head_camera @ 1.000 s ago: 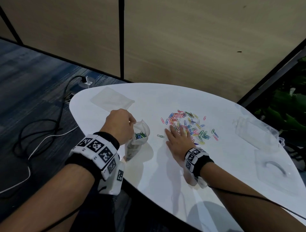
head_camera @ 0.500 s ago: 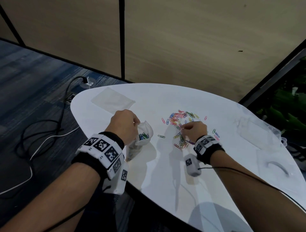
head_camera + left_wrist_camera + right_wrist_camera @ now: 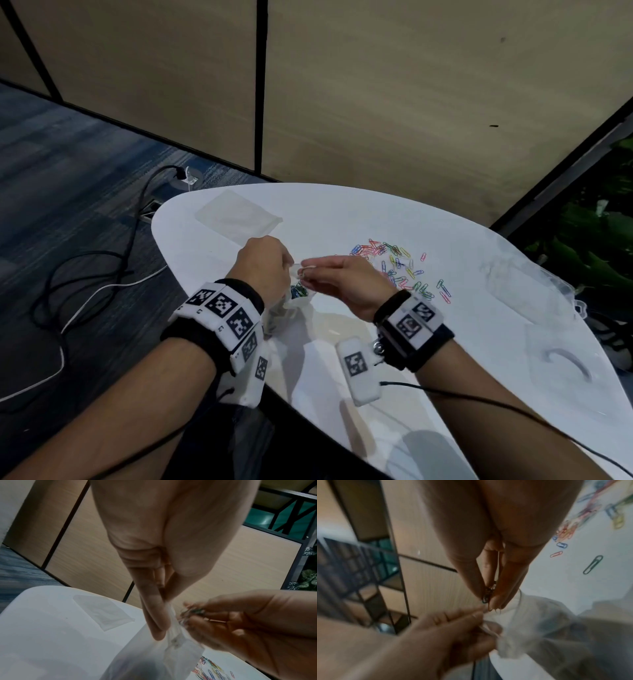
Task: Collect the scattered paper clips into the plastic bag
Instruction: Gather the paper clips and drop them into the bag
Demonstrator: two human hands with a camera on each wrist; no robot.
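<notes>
Most paper clips (image 3: 397,270) lie scattered on the desk (image 3: 342,219) beyond the right hand (image 3: 346,284), which pinches a few clips at the mouth of the plastic bag (image 3: 154,660) (partly filled), gripped by the left hand (image 3: 263,270).

The left hand (image 3: 263,270) pinches with thumb and fingers, and the right hand (image 3: 346,284) reaches across, fingertips (image 3: 496,601) pinched together, almost touching it.
</notes>
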